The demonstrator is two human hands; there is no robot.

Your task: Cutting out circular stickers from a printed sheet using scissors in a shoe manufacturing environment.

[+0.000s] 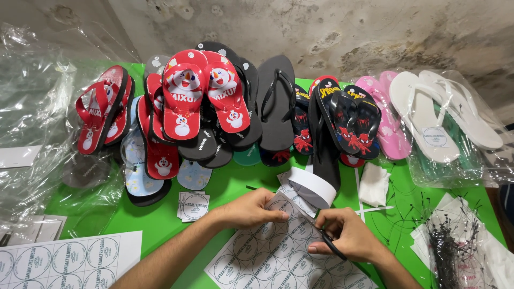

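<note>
The right hand (pixel 348 235) is closed around black scissors (pixel 332 245), cutting into a sheet of round labels (pixel 278 254) on the green worktop (pixel 235 184). The left hand (pixel 249 210), at 9 o'clock of the right, pinches the sheet's top edge. At 12 o'clock lie piled flip-flops (pixel 201 93); a second label sheet (pixel 64 259) lies at 9 o'clock.
</note>
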